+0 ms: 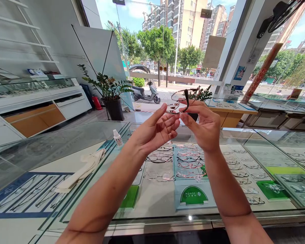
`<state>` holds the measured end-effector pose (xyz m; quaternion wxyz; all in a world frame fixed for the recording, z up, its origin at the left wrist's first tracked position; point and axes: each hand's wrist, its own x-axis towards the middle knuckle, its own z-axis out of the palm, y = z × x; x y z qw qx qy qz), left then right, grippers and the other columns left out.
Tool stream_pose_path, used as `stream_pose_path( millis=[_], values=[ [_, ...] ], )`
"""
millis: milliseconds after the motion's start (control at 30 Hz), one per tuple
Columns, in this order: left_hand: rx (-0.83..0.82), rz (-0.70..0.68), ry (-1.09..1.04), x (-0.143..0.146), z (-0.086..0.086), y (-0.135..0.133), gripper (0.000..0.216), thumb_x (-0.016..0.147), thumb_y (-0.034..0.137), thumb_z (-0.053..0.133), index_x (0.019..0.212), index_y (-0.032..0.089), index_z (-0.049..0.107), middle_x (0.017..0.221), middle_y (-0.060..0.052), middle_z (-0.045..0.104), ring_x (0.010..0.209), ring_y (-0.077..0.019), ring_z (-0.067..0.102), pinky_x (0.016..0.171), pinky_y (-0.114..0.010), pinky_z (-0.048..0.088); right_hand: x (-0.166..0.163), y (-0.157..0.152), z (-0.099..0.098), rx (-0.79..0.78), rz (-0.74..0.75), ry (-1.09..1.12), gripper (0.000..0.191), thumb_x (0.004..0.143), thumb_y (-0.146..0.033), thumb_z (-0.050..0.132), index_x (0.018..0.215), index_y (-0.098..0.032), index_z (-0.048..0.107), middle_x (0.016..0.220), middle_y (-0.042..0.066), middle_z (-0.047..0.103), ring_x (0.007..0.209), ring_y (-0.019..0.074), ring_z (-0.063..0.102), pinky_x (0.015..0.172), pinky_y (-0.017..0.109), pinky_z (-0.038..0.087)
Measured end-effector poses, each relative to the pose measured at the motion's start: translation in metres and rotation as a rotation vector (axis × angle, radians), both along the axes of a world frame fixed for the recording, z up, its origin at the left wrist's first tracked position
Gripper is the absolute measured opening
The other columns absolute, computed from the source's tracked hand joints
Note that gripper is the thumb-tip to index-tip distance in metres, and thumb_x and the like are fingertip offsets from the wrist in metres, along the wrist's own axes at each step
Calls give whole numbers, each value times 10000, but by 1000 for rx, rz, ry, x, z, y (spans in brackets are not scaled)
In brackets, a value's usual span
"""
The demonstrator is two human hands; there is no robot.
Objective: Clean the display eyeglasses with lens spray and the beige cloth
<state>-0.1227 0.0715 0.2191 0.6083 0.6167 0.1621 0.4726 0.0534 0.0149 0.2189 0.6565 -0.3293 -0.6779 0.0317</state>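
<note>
A pair of thin-rimmed eyeglasses is held up above the glass display counter, one dark temple tip curving towards me. My left hand is under the left side of the glasses, its thumb and fingertips closed at the rim. On the other side, my right hand pinches the frame between thumb and fingers. The exact contact points are partly hidden by the fingers. Below, on the counter, a cream cloth lies crumpled, and a small white bottle stands upright.
Rows of eyeglasses lie beneath the counter's glass top, beside a green sign. A potted plant and a red fire extinguisher stand on the floor beyond. Further showcases line the sides.
</note>
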Motion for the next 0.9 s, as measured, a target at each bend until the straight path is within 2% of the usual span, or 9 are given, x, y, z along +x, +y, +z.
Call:
stream_pose_path(
  millis=[133,267,367,433,500,600,700,800,900],
  values=[
    [-36,-126,23,0,1,-3,505,908,735,756,918,230,780,828,-128,809,799,-275,808,616,-367,617,0,1,-2,26,19,7,79,947,-408,822,993,-346,837,1169,27,828,1277,305,715,1159,598,534],
    [-42,-135,58,2,-1,-5,521,895,747,758,913,227,772,868,-140,811,834,-296,812,635,-384,622,-1,1,-3,50,-4,19,94,944,-435,828,957,-343,840,1109,42,821,1261,323,715,1137,612,541],
    [-34,-113,105,2,-4,-1,591,888,806,718,978,223,751,1015,-174,813,965,-342,818,721,-434,638,-1,-2,-2,84,-10,44,89,933,-430,845,939,-342,838,1077,44,811,1226,325,720,1115,610,551],
    [-15,11,74,-2,-4,7,617,867,831,722,1028,235,720,1136,-177,802,1067,-355,800,784,-452,635,-1,-5,-1,76,-30,58,87,940,-433,838,940,-346,834,1066,41,804,1223,324,716,1104,608,554],
    [58,218,16,-11,-2,17,596,858,826,739,1048,263,690,1208,-144,794,1131,-335,772,825,-438,614,-2,-10,0,36,-67,53,97,951,-449,824,944,-352,830,1063,38,798,1233,328,708,1092,608,557],
    [297,506,3,-34,6,21,488,889,752,767,1017,289,681,1141,-68,808,1072,-273,739,841,-403,560,-2,-17,3,-15,-102,-2,96,946,-453,831,926,-360,825,1051,31,799,1198,325,709,1081,594,551],
    [550,711,177,-59,17,9,341,929,569,807,989,252,699,1058,-50,809,963,-236,702,812,-386,502,-1,-22,6,-62,-96,-149,110,947,-443,834,894,-347,821,1023,18,805,1112,301,718,1077,559,526],
    [643,819,479,-77,27,-10,160,899,358,786,930,217,717,984,-56,805,895,-233,683,763,-372,459,-2,-23,7,-146,-91,-347,162,965,-449,808,882,-309,812,989,14,805,1031,277,708,1036,513,504],
    [623,794,703,-89,34,-24,63,828,263,751,833,205,728,904,-57,794,841,-239,674,755,-375,450,-10,-17,-4,-268,-99,-547,154,990,-393,780,893,-275,796,973,18,798,988,255,685,967,451,478]
  ],
)
